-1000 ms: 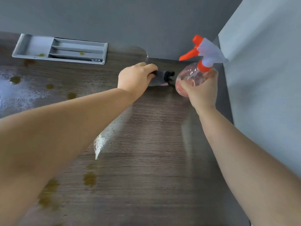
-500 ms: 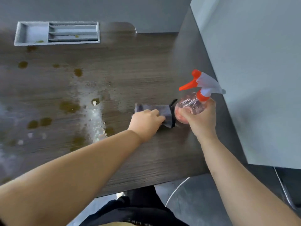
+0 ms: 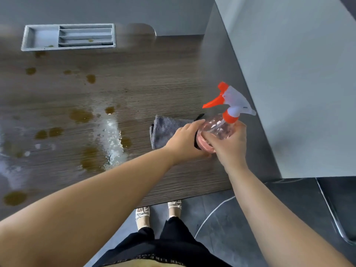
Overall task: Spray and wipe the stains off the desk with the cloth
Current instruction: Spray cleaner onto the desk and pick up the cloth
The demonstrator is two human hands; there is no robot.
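Note:
A folded grey cloth (image 3: 163,132) lies on the dark wood desk (image 3: 154,83) near its right front corner. My left hand (image 3: 184,140) covers the cloth's right part, fingers curled over its edge and reaching the bottle. My right hand (image 3: 230,147) grips the clear body of a spray bottle (image 3: 217,128) just right of the cloth; its orange-and-white trigger head points left. Several yellow-brown stains (image 3: 81,115) dot the desk to the left, around a wet foamy streak (image 3: 113,139).
A grey recessed tray (image 3: 67,36) sits at the back left of the desk, with small stains in it. A pale partition (image 3: 289,74) closes off the right side. The desk's front edge (image 3: 183,197) runs just below my hands, with dark floor and my feet beyond.
Both hands, the cloth and the bottle came from the back of the desk toward its front edge. My left hand then slid right along the cloth up against the bottle.

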